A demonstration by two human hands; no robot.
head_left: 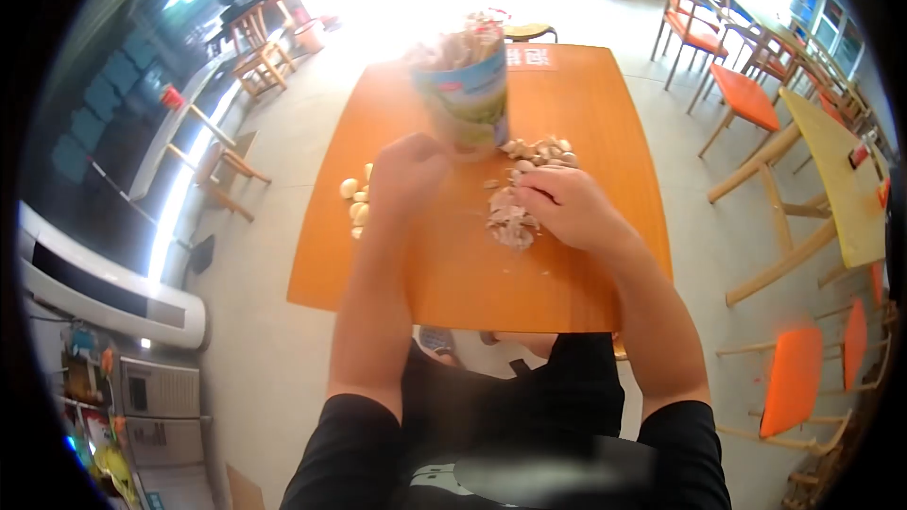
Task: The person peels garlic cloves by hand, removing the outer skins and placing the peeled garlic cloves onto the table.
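My left hand [413, 170] is curled into a loose fist over the table, slightly blurred; its fingertips are hidden, so I cannot see what it holds. Just left of it lie several peeled garlic cloves [359, 212], partly covered by the wrist. My right hand [567, 206] has its fingers drawn together at the near edge of a pile of unpeeled garlic cloves [543, 149]. Anything between those fingertips is too small to make out. Papery garlic skins [510, 225] are heaped under and beside the right fingers.
Beyond my hands a blue and green printed tub [463, 99], filled with crumpled wrapping, stands on the orange table [472, 283]. A printed red card [531, 58] lies at the far edge. Orange chairs [744, 94] and a yellow table [836, 170] are on the right.
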